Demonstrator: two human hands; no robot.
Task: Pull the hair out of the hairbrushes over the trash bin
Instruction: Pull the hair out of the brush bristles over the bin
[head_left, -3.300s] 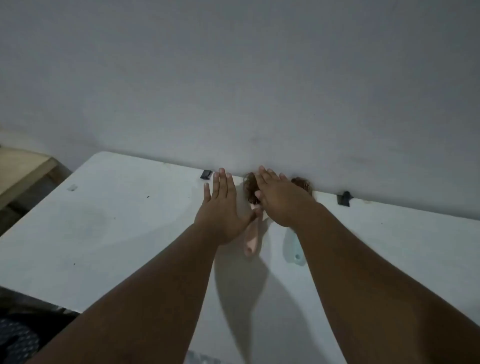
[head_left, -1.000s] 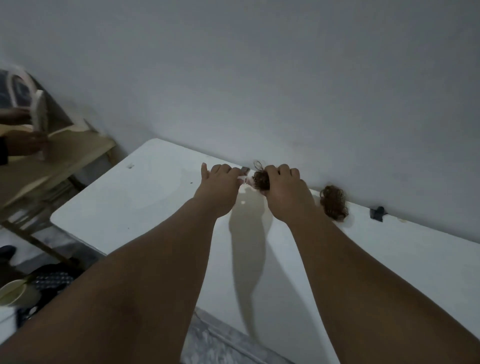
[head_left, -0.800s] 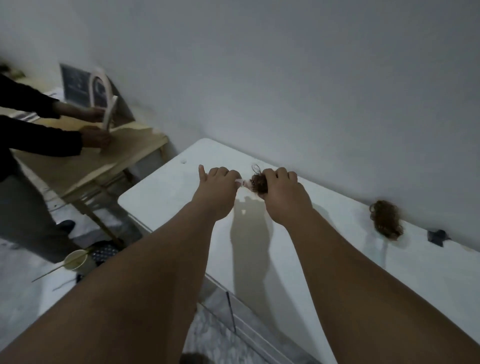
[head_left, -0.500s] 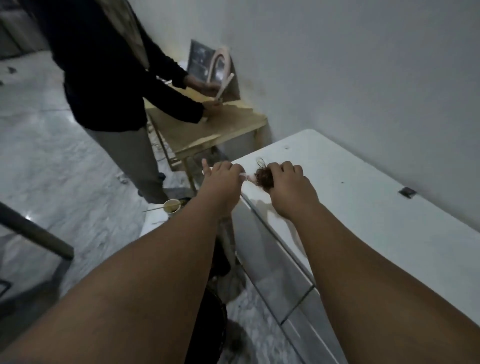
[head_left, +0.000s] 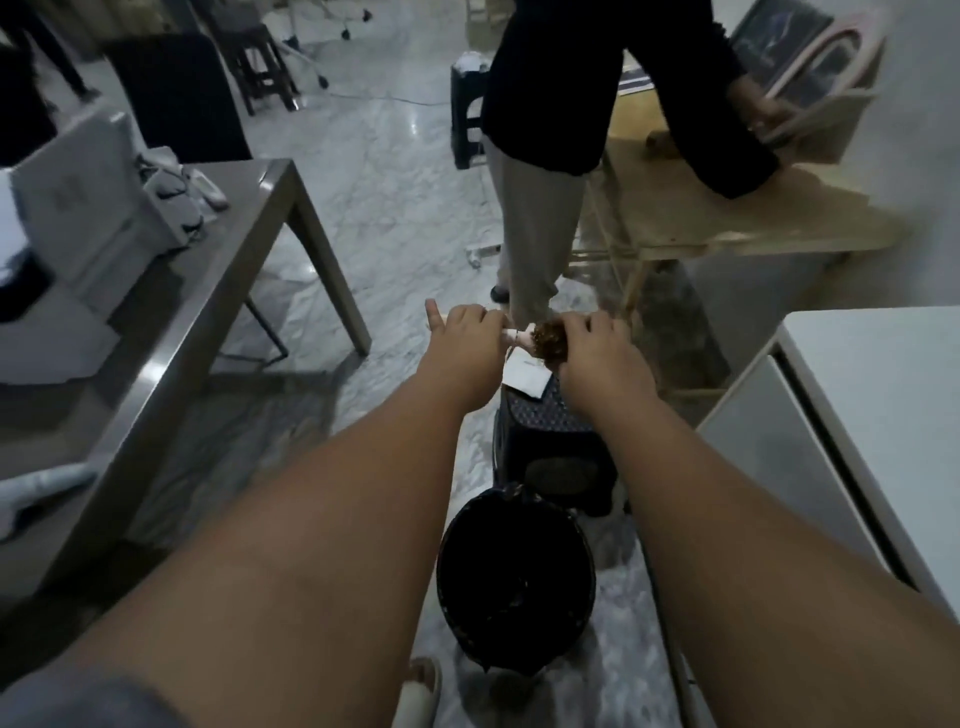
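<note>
Left hand (head_left: 464, 347) grips the hairbrush (head_left: 521, 336) handle, right hand (head_left: 597, 349) pinches its hair clump (head_left: 548, 338) — held ahead of the lined trash bin (head_left: 514, 582), ready for pulling.

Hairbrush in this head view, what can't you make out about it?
- Hairbrush: handle hidden inside left hand.
- Bristles: covered by hair clump and right hand.
- Trash bin: inside too dark to see.
</note>
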